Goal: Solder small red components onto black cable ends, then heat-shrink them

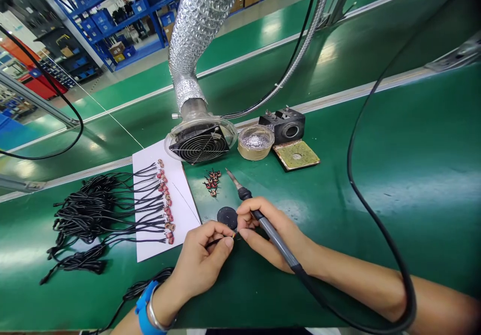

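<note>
My left hand (201, 261) pinches the end of a thin black wire (220, 240) between thumb and forefinger, close to a small black round pad (227, 216) on the green bench. My right hand (271, 234) holds a soldering iron (248, 197) like a pen, its metal tip pointing up and away from the wire end. The fingertips of both hands nearly meet at the wire end, where a tiny reddish part shows. A small heap of red and black coil parts (212, 180) lies just beyond the pad.
A white sheet (150, 209) carries a row of finished wires with red coils, beside a black wire bundle (93, 209). A fume fan (201, 143) on a silver duct, a solder dish (256, 142), an iron stand (283, 124) and a yellow sponge pad (296, 154) stand behind. The iron's cable (376, 214) loops at right.
</note>
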### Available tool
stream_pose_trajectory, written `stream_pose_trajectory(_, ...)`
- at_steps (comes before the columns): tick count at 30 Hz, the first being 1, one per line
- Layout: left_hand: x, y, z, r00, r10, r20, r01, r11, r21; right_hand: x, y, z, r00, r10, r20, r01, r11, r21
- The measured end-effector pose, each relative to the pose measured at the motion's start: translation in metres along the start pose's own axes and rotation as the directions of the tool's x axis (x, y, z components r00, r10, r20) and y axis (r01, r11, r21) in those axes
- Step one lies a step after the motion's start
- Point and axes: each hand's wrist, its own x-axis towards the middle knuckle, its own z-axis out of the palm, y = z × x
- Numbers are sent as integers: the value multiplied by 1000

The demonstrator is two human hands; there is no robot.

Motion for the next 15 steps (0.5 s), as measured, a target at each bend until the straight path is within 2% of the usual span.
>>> stream_pose_trajectory(6, 1, 4, -2, 998, 63, -19, -59, 985, 163, 1, -4, -6, 997, 2, 82, 2, 999, -47)
stream_pose_trajectory(10, 0, 7, -3, 994, 110, 8, -108, 952, 287, 1, -6, -10, 992, 15, 128, -3, 996, -88)
stream_pose_trajectory(15, 1, 9, -3, 982, 183, 56, -190, 906, 377, 1, -8, -16, 978, -22, 209, 60, 983, -174)
